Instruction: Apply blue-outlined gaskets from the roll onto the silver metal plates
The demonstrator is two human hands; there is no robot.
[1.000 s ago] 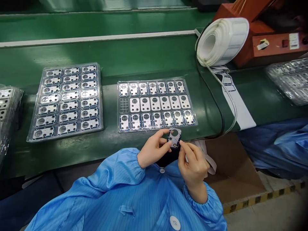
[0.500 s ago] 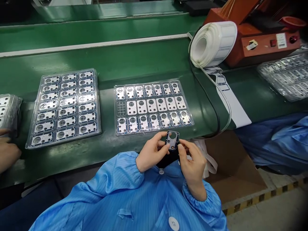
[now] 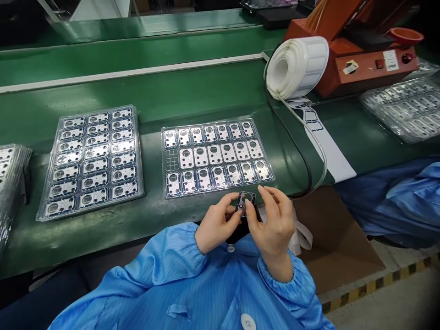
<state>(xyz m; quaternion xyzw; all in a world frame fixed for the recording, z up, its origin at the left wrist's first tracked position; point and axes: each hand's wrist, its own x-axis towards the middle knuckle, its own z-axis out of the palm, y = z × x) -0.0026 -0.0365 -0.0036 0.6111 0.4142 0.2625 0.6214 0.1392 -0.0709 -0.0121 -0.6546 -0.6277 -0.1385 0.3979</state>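
Note:
My left hand (image 3: 218, 221) pinches a small dark-edged plate (image 3: 242, 206) with a silvery face and a large round hole, just past the front edge of the bench. My right hand (image 3: 275, 222) is at the plate's right side, its thumb over the plate's face and its fingers spread above. The right thumb covers part of the plate. Beyond my hands lies a clear plastic tray (image 3: 172, 160) of similar silvery plates in three rows, with one vacant pocket at the left of the middle row.
Stacked trays of plates (image 3: 94, 167) lie left of the middle tray, others (image 3: 10, 174) at the far left. A label roll (image 3: 297, 66), cables (image 3: 292, 133) and a red-orange machine (image 3: 367, 68) stand right. A cardboard box (image 3: 340, 243) sits below; another person's blue sleeve (image 3: 405, 206) is beside it.
My right hand has let go of the plate's right edge; its thumb has moved over the face and its fingers have lifted and spread. The other person's hand at far left has gone from view.

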